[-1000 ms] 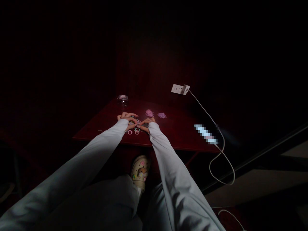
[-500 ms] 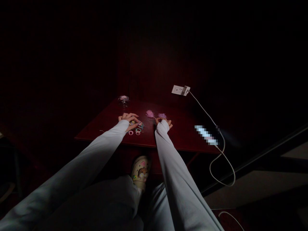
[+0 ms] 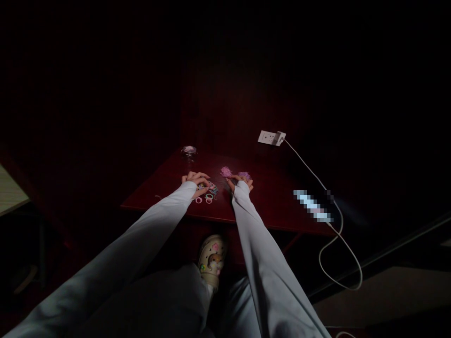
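On the dark red table, my left hand curves over a small heap of coloured hair ties. Its index finger and thumb meet at the heap's right side, on what looks like one hair tie. My right hand rests farther right, thumb and index fingertips close together at the lower edge of a pink bundle of thin strands. Whatever those fingertips hold is too small to make out. A purple bundle lies just behind the right hand, partly covered by it. Two pink rings lie in front of the heap.
A clear jar with pink contents stands at the table's back left. A blurred-out phone-like object lies at the right, its white cable running to a wall socket. Below the front edge is a beige clog.
My left index finger has curled down to the thumb at the heap. My right fingertips have reached left to the pink bundle. The whole view has shifted slightly.
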`<state>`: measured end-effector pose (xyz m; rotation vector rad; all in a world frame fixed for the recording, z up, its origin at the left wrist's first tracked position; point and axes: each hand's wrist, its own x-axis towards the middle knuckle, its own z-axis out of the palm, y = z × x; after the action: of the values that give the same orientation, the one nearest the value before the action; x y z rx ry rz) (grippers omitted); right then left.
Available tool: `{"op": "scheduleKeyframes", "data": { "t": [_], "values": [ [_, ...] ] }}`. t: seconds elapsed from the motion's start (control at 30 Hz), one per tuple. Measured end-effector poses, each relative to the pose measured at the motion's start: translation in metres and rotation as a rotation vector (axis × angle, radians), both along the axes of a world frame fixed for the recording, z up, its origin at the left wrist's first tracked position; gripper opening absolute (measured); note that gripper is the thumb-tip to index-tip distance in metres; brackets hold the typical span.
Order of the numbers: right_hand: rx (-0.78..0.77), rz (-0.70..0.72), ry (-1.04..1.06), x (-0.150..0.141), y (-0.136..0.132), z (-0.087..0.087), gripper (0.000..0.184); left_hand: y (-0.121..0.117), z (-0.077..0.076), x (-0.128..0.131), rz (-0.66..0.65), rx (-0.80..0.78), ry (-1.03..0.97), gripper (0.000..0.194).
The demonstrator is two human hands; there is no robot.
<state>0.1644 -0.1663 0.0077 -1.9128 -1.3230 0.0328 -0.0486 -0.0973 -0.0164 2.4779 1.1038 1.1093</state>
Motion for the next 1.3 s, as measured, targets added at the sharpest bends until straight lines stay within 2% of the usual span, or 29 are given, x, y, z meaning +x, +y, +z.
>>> {"op": "scheduleKeyframes", "data": {
  "t": [0.1, 0.2, 0.27, 0.37, 0.47, 0.57, 0.67, 0.77, 0.87, 1.0, 1.3],
  "values": [
    [0.014, 0.21, 0.012, -0.009, -0.002, -0.004, 0.029, 0.0, 0.0, -0.003, -0.048, 0.037, 0.05, 0.004],
    [0.013, 0.332, 0.0, -0.017, -0.002, -0.008, 0.02, -0.005, 0.007, -0.006, -0.127, 0.077, 0.11, 0.008],
    [0.029, 0.388, -0.002, -0.018, -0.001, -0.009, 0.017, -0.014, 0.015, -0.008, -0.144, 0.092, 0.125, 0.009],
    [0.021, 0.379, 0.006, -0.016, 0.0, -0.011, 0.012, -0.039, 0.027, -0.017, -0.157, 0.169, 0.102, 0.017],
    [0.02, 0.336, 0.028, -0.014, 0.005, -0.015, 0.011, -0.067, 0.028, -0.047, -0.045, 0.229, 0.05, 0.023],
    [0.032, 0.361, 0.032, -0.014, 0.009, -0.018, 0.009, -0.08, 0.017, -0.094, 0.178, 0.202, 0.086, 0.026],
    [0.074, 0.384, 0.032, -0.014, 0.011, -0.02, 0.01, -0.074, 0.011, -0.139, 0.319, 0.157, 0.223, 0.036],
    [0.099, 0.381, 0.047, -0.014, 0.01, -0.02, 0.014, -0.058, 0.011, -0.16, 0.341, 0.137, 0.301, 0.039],
    [0.091, 0.372, 0.065, -0.014, 0.007, -0.019, 0.017, -0.043, 0.009, -0.161, 0.313, 0.062, 0.389, 0.036],
    [0.092, 0.379, 0.082, -0.015, 0.006, -0.016, 0.019, -0.031, 0.006, -0.153, 0.37, -0.023, 0.488, 0.041],
    [0.065, 0.323, 0.119, -0.018, 0.011, -0.017, 0.021, -0.026, 0.008, -0.143, 0.26, 0.037, 0.513, 0.038]
  ]
}}
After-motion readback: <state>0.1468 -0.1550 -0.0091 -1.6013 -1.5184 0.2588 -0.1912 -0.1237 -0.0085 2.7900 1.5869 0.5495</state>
